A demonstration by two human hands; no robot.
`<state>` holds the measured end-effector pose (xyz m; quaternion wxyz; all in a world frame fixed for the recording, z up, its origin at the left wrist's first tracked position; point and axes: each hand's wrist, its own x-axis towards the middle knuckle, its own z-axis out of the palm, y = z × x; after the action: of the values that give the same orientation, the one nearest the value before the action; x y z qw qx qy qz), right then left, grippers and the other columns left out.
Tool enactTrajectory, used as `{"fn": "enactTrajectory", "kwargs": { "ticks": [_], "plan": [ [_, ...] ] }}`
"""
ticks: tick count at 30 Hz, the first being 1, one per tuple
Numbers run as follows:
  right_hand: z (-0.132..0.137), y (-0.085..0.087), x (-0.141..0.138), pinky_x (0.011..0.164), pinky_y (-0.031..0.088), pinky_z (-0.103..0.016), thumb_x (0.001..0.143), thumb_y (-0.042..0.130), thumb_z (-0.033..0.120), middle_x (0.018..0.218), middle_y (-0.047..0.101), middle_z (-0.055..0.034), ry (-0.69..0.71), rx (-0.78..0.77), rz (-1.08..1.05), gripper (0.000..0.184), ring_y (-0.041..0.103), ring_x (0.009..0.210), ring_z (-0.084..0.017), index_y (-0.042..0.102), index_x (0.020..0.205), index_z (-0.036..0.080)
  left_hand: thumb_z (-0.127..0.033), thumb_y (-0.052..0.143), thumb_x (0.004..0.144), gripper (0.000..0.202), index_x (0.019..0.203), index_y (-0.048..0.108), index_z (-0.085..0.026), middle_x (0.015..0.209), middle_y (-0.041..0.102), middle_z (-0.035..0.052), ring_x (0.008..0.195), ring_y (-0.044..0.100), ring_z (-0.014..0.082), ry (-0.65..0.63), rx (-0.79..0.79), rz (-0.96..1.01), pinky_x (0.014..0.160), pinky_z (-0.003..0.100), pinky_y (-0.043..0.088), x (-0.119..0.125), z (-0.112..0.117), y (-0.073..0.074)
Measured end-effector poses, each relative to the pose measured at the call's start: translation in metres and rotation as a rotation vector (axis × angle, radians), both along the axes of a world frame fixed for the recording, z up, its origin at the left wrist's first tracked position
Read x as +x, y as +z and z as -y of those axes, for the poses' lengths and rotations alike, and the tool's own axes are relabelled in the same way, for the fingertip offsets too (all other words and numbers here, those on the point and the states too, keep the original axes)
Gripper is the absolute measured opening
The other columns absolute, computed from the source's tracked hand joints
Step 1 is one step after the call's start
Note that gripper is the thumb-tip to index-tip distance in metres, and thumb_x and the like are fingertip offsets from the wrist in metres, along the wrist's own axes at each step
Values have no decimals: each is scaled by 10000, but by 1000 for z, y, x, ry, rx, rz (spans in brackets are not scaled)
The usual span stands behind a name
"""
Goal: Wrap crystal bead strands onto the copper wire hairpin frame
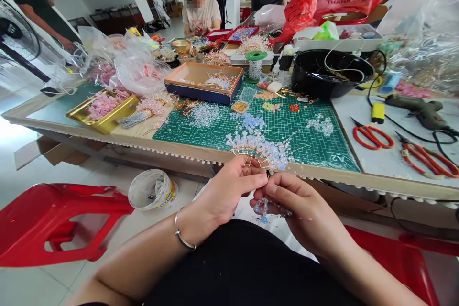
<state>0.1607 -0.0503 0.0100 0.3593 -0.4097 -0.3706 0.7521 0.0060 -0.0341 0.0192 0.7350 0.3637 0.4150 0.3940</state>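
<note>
A gold-framed hair comb [256,148] with pale blue and clear flower beads rests in my left hand [229,186], whose fingers are closed around its base. My right hand [297,201] meets it just below the comb, thumb and fingertips pinched together. From the right fingers hangs a small spray of blue and clear beads [264,210]. Whatever joins the spray to the comb is hidden between the fingertips. Behind the comb, on the green cutting mat [215,141], lie blue petals [249,122] and clear beads [206,114].
Red-handled scissors [373,136], pliers [426,155] and a glue gun [418,110] lie at the right. Further back stand a black basin [330,74] and an open box [204,83]. A gold tin [102,110] holds pink flowers. A person [202,14] sits opposite.
</note>
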Motion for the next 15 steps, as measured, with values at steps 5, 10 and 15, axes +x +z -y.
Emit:
{"fn": "enactTrajectory", "kwargs": {
  "ticks": [5, 10, 15],
  "plan": [
    [1, -2, 1, 742, 478, -285, 833, 618, 416, 857, 679, -46, 17, 36, 46, 245, 608, 751, -136, 619, 788, 175, -191, 670, 776, 270, 976, 493, -155, 805, 543, -18, 577, 522, 70, 44, -13, -23, 520, 221, 426, -1, -1, 0],
    [-1, -9, 3, 748, 456, -290, 829, 610, 460, 832, 667, -41, 24, 91, 169, 279, 600, 795, -161, 632, 827, 182, -174, 691, 753, 297, 971, 490, -155, 813, 557, -17, 571, 512, 75, 41, -5, 1, 520, 232, 407, 0, -2, -2],
    [-2, -6, 2, 631, 393, -232, 812, 609, 480, 692, 596, 0, -25, 222, 339, 306, 504, 666, -121, 620, 721, 188, -149, 682, 723, 267, 917, 498, -141, 729, 547, -19, 583, 504, 84, 94, -17, 63, 579, 243, 384, 4, 1, 0]
  ]
}}
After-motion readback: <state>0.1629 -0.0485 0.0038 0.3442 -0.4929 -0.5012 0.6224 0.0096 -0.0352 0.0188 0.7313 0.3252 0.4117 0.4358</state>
